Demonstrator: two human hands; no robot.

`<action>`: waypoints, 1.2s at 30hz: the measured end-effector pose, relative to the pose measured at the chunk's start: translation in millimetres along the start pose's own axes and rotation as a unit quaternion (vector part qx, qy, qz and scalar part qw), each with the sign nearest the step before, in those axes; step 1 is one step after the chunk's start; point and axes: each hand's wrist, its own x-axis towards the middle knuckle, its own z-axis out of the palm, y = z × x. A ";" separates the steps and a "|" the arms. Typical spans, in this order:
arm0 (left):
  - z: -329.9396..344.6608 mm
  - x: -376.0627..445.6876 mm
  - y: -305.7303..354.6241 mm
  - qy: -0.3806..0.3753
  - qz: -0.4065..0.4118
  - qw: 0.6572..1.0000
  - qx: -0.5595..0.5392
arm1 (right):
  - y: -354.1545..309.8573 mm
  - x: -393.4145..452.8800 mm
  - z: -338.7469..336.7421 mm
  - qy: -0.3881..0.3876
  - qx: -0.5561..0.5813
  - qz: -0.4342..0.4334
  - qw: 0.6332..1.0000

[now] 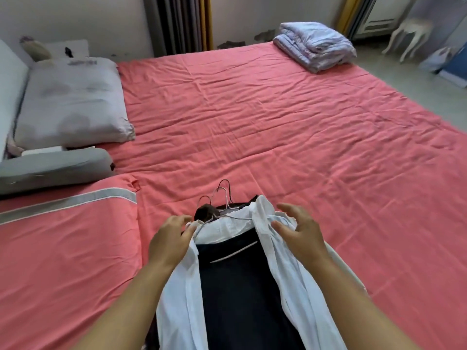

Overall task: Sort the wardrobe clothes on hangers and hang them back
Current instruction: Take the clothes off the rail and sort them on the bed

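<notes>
Pillows (73, 102): upper left of the frame, stacked at the head of the bed (252, 109); I leave them alone.
Left hand (169, 238): lower centre-left, fingertips pinching the white shirt (290, 286) at its left shoulder edge.
Clothes pile: lower centre on the pink sheet, the white shirt spread open over a dark garment (235, 286); I judge both soft, light and floppy.
Hangers (219, 198): wire hooks poke out just above the collars. They look stiff and thin, and I judge them likely to tangle; I'd grasp a hook or shoulder, not loose cloth.
Right hand (300, 233): fingers spread, thumb touching the shirt's right front, gripping nothing.
Folded quilt (316, 46): upper right.
</notes>
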 end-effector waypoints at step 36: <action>-58.4 -468.5 264.5 -0.258 0.575 0.774 -0.069 | -81.2 -568.4 -210.3 0.442 0.065 0.093 0.890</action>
